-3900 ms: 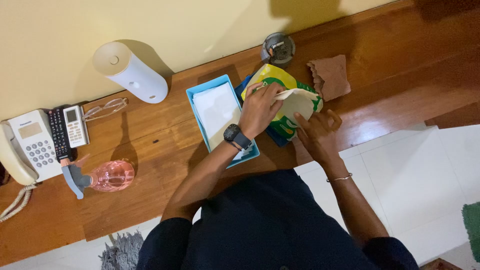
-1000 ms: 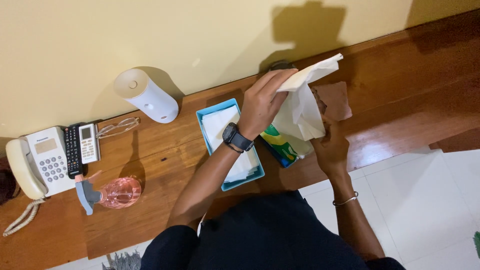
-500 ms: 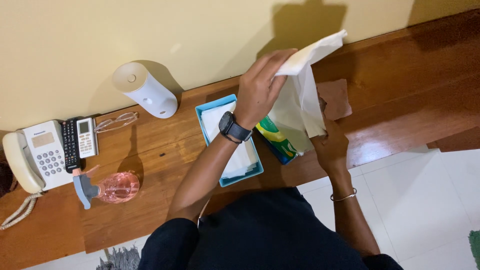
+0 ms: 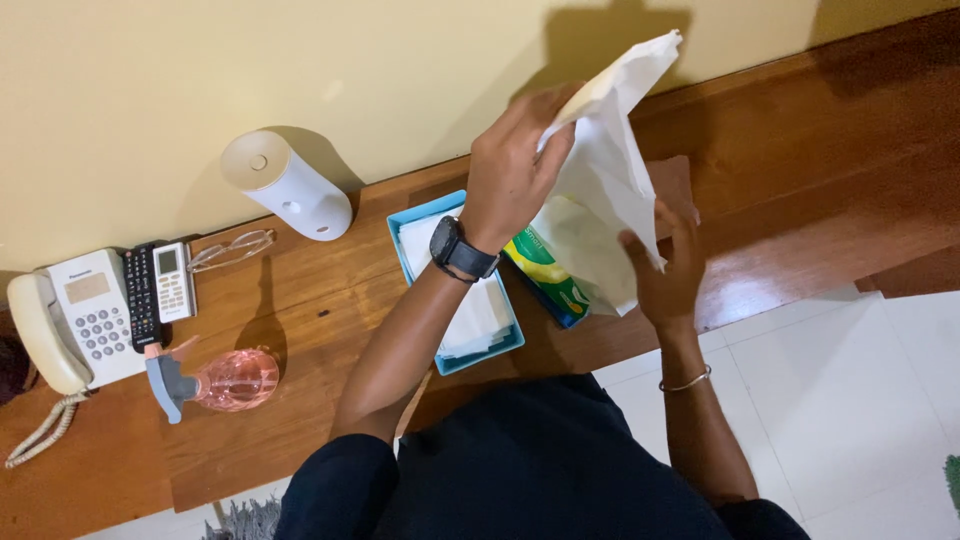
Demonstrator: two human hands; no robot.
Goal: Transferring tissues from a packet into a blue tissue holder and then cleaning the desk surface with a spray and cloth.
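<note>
White tissue (image 4: pixel 610 160) pinched tight by left hand (image 4: pixel 515 170) & right hand (image 4: pixel 665 270); hard pull could rip it.

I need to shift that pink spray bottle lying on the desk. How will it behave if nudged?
The pink spray bottle lies on its side with a rounded body, so it would probably roll. It looks like clear plastic, likely light, though its fill level is unclear.

dark navy top, black wristwatch (image 4: pixel 462 250), thin silver bangle (image 4: pixel 685 381).
</note>
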